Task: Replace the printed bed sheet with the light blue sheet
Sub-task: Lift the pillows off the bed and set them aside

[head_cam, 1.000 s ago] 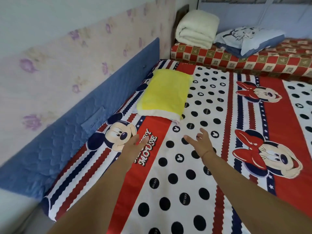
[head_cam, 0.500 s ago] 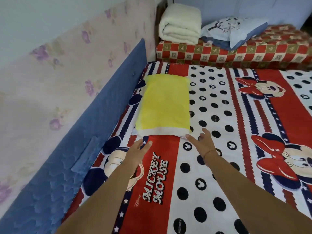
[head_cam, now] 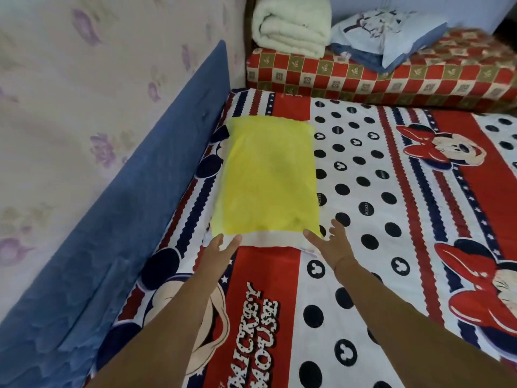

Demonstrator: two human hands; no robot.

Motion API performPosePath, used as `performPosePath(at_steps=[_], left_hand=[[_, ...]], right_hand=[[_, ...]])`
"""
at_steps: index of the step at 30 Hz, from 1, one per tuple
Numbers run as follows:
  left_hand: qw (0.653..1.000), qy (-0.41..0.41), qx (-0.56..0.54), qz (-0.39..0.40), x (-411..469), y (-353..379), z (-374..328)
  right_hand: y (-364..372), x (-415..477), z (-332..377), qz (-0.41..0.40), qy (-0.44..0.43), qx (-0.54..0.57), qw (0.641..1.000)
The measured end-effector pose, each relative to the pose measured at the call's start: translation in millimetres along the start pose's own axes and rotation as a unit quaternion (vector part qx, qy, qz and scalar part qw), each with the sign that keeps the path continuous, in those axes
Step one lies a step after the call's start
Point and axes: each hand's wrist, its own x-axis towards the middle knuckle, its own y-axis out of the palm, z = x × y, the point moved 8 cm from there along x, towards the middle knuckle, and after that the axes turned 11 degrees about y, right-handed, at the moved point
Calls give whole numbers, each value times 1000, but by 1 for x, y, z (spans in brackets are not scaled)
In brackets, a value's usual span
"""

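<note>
Printed sheet (head_cam: 361, 189): spread flat over the bed, covering all of it that I can see. Red, white and navy stripes, black dots, cartoon mice.

Yellow pillow (head_cam: 270, 175): lies on the sheet along the bed's left edge, toward the far end. Its long side runs parallel to that edge, and a white band shows at its near end.

Left hand (head_cam: 221, 249): open, fingers straight and together, tips at the pillow's near left corner over the white band. I cannot tell whether they touch it or sit just above it.

Right hand (head_cam: 331, 245): open, fingers spread, thumb and forefinger at the pillow's near right corner. I cannot tell contact here either. Neither hand grips anything.

Blue padded panel (head_cam: 134, 219): stands against the flowered wall (head_cam: 84, 107), flush with the bed's left edge.

Checkered mattress (head_cam: 363, 82): red and gold squares, butted against the bed's far edge and sitting higher than it. On it, at its left end, is a folded white blanket (head_cam: 293, 23). Just right of the blanket is a light blue bundle (head_cam: 391, 32) with darker blue cloth under it. I cannot tell whether this is a pillow or the folded light blue sheet.
</note>
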Motion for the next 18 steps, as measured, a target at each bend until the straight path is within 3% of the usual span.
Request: performPosePath(at_steps=[9,18], left_hand=[[998,-6,7,-57,121,-1,13],[997,-65,15,-42,169,6,51]], right_hand=[[31,110,3,-5,31,-56,998],[53,162,-30,-17,86,-74,993]])
